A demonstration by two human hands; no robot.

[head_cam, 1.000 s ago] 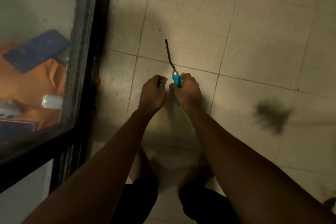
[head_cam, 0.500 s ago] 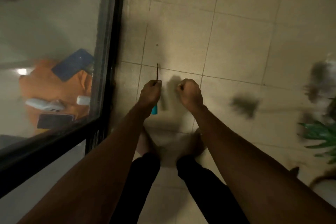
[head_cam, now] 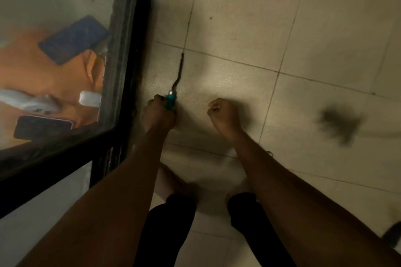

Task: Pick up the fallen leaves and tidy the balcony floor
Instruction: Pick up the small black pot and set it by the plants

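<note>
1. Two hands out front: L hand (head_cam: 157,115) wrapped round teal-handled tool (head_cam: 176,80), prong fwd over floor tiles (head_cam: 238,28); R hand (head_cam: 223,115) balled up, empty.
2. Dark blurry clump (head_cam: 338,124), prob. a leaf, lies on tile well to R.
3. Turn R, keep prong low, rake clump in w/ short pulls; open R to grab.

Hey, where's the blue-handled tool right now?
In the head view, the left hand grips the blue-handled tool left of centre, beside the black door frame, its shaft pointing away over the tiles.
</note>
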